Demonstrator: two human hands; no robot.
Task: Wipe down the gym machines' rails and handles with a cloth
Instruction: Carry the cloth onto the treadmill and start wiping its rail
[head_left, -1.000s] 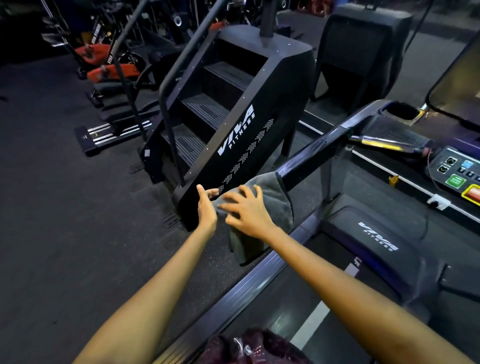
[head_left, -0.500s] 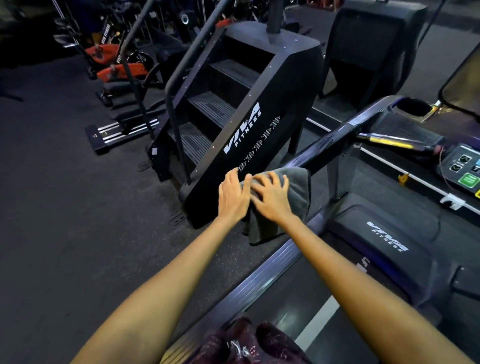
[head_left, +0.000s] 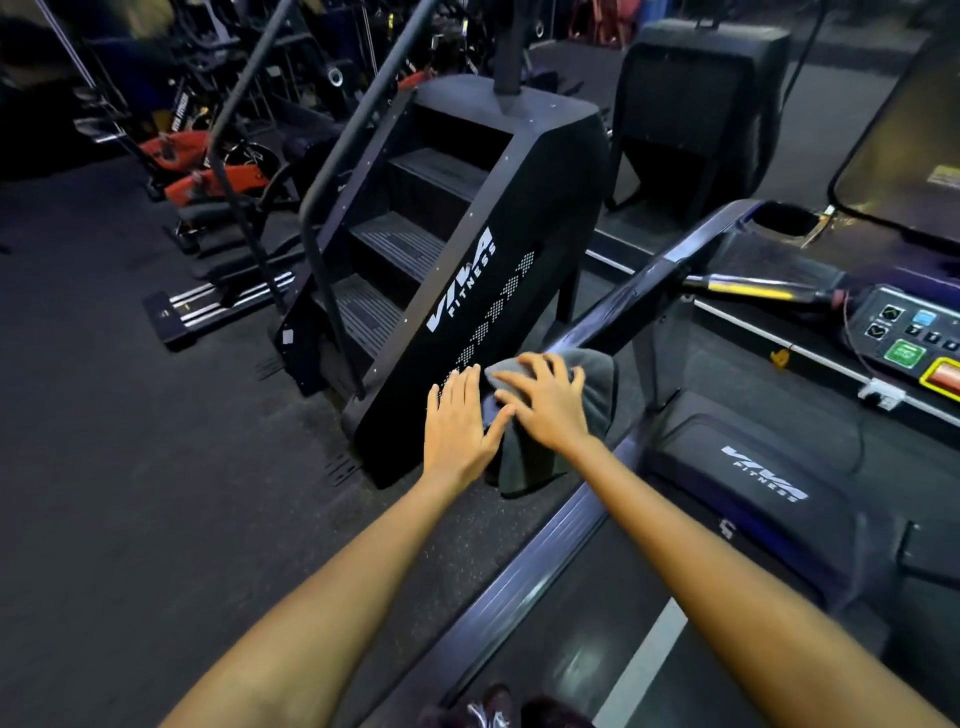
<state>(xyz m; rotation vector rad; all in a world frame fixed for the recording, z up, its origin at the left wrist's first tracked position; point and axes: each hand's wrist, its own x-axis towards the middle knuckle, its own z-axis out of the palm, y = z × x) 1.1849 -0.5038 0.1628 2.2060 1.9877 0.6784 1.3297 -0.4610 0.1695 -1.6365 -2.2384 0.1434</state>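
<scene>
A grey cloth (head_left: 592, 395) is draped over the near end of the treadmill's left handrail (head_left: 639, 291), hanging down on both sides. My right hand (head_left: 545, 400) lies on top of the cloth with fingers spread, pressing it onto the rail. My left hand (head_left: 457, 421) sits just left of it, fingers straight, its thumb side touching the cloth's edge. The rail's end is hidden under the cloth. The rest of the rail runs up and right to the console.
A black stair-climber machine (head_left: 467, 270) stands close on the left of the rail. The treadmill console (head_left: 904, 332) with coloured buttons is at the right, its belt (head_left: 597, 649) below me. Red exercise bikes (head_left: 208, 171) stand at the far left. Dark floor (head_left: 130, 467) lies to the left.
Both hands and the cloth slid up along the rail, then settled; my left hand came in beside the right and flattened against the cloth.
</scene>
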